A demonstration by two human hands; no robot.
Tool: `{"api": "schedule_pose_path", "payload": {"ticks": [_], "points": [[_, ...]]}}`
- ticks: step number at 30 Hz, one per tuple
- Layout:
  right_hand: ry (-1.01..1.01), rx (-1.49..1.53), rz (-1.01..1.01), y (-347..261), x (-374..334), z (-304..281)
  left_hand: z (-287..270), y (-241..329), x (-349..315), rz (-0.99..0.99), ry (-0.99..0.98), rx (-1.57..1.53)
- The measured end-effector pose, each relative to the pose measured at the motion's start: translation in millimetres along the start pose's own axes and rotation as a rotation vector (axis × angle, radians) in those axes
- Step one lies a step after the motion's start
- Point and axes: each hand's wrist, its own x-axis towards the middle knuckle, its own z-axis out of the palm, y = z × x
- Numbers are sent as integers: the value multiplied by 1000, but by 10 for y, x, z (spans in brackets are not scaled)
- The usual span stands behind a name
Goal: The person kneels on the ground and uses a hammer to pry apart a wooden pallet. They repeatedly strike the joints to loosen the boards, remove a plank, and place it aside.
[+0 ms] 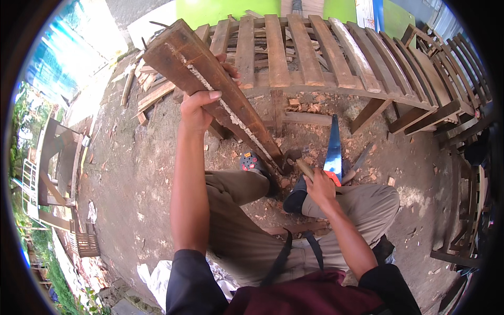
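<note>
Left hand (195, 113) clamped on wooden plank (242, 113), right hand (320, 187) round hammer handle (304, 169); nails (158, 24) protrude from plank's top end, so work seems unfinished.

It looks to me like an open-air woodworking yard. The ground (139, 178) is bare earth, strewn with wood chips (294, 102), a saw (334, 146) among them, and a person holds a plank (240, 111) over it. A long slatted frame (275, 52) stands far off, offcuts (156, 97) heaped to its left. Daylight and greenery (50, 275) show on the left.
</note>
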Motion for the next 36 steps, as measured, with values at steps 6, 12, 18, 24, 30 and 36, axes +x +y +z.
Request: {"api": "schedule_pose_path", "payload": {"ticks": [6, 12, 18, 24, 30, 36], "points": [[70, 14, 103, -131, 148, 132, -76, -11, -14, -6, 2, 12], [186, 158, 90, -83, 120, 270, -77, -21, 42, -1, -7, 10], [239, 368, 98, 19, 115, 386, -66, -16, 3, 14, 23, -31], [304, 471, 85, 402, 175, 623, -12, -24, 68, 0, -17, 15], [371, 455, 66, 159, 227, 195, -95, -23, 31, -8, 15, -10], [-37, 812, 387, 268, 30, 305, 30, -34, 62, 53, 165, -9]]}}
